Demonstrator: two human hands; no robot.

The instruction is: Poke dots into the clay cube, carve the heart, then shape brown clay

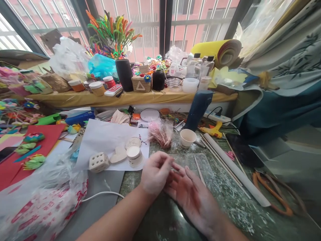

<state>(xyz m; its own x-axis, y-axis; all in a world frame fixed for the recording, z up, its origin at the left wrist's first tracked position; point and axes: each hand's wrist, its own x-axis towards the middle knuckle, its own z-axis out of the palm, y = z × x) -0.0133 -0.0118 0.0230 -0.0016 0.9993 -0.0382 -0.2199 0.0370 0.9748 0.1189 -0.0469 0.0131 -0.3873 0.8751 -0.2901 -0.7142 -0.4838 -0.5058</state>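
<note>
My left hand is closed, its fingers curled together beside the fingertips of my right hand. What it holds, if anything, is hidden. My right hand lies palm up with its fingers stretched out, and nothing shows on the palm. Just beyond the hands is a scratched clear board with a thin pale stick on it. A small cream bowl and a clear bag of reddish-brown material stand further back. On white paper sit a pale die, a heart-shaped piece and a small round pot.
At right lie a long pale tube, thin sticks, a yellow glue gun and orange-handled scissors. A dark blue upright object stands behind the bowl. Plastic bags and a white cable are at left. Jars and bottles crowd the sill.
</note>
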